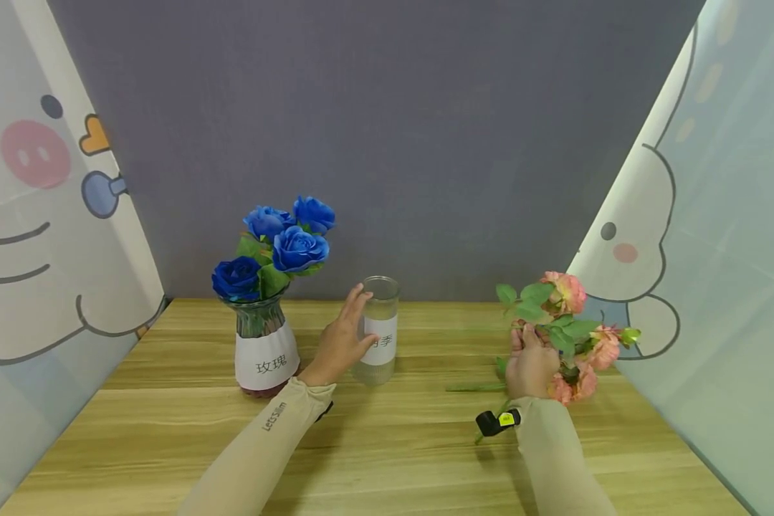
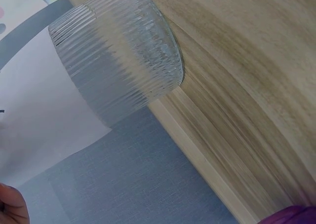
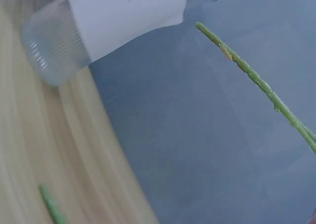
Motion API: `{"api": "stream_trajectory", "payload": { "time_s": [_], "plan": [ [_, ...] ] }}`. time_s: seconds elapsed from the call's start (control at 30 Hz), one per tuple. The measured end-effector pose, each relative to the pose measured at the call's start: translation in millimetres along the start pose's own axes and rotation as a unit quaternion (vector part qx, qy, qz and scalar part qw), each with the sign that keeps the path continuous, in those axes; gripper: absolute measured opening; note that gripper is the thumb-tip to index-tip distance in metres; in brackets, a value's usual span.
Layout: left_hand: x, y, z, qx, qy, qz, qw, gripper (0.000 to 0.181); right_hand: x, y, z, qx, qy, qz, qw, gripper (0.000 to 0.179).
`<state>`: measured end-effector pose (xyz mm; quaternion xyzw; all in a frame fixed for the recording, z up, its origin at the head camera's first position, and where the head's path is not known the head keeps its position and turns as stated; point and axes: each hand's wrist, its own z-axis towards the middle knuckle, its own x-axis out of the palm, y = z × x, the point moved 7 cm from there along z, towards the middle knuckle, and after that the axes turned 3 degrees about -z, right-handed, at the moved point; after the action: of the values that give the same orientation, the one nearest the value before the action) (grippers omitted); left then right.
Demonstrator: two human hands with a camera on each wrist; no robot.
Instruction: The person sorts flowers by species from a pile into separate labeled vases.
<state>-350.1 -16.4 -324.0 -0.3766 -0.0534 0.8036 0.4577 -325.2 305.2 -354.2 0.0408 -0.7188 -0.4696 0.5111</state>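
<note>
My left hand (image 1: 340,342) is at the left side of a clear ribbed glass vase (image 1: 374,374). Its fingers point up toward the rim, fairly straight, with the thumb in front of the white label. A fingertip (image 2: 12,204) shows beside the vase in the left wrist view; how firmly it touches is unclear. Over on the right, my right hand (image 1: 532,365) pinches the green stem of a pink flower (image 1: 564,292). That stem (image 3: 259,81) slants through the right wrist view. More pink blooms (image 1: 583,380) lie beside the hand, and another stem (image 1: 474,387) rests on the table.
A second glass vase (image 1: 264,358), labelled and holding several blue roses (image 1: 299,249), stands left of the left hand. Behind the wooden table (image 1: 419,459) rises a grey wall (image 1: 413,143). Cartoon-printed sheets (image 1: 722,215) flank both sides.
</note>
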Motion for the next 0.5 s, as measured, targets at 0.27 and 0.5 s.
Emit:
{"api": "stream_trajectory", "payload": {
  "time_s": [0.27, 0.5],
  "plan": [
    [-0.6, 0.4, -0.5, 0.004, -0.003, 0.0, 1.0, 0.078, 19, 11, -2.3, -0.027, -0.024, 0.071, 0.9968, 0.02],
    [-1.0, -0.8, -0.1, 0.005, -0.002, -0.002, 1.0, 0.078, 37, 20, -5.5, -0.051, -0.014, 0.102, 0.9933, 0.008]
  ]
}}
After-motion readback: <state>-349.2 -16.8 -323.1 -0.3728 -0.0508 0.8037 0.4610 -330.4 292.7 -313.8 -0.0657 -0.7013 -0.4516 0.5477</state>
